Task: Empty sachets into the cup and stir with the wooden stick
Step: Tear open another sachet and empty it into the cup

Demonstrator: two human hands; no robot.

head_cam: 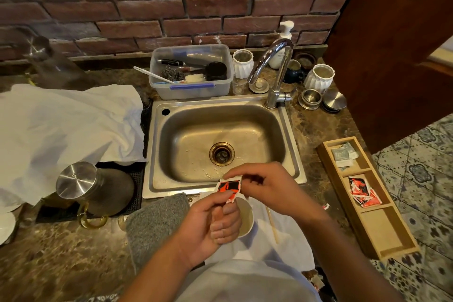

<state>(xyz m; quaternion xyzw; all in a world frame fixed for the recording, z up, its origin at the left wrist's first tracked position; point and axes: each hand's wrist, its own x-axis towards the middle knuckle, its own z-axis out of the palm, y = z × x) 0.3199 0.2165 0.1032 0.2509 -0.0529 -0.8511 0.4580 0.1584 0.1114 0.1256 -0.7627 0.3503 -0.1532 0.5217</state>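
A red, black and white sachet is held above the white cup, which stands on a white cloth in front of the sink. My left hand pinches the sachet's lower edge and partly hides the cup. My right hand pinches its top edge from the right. The wooden stick lies on the cloth just right of the cup. More red sachets lie in the middle compartment of a wooden tray at the right.
A steel sink with a tap lies ahead. A grey towel is left of the cup. A steel kettle stands at the left by a white sheet. A plastic tub and jars line the brick wall.
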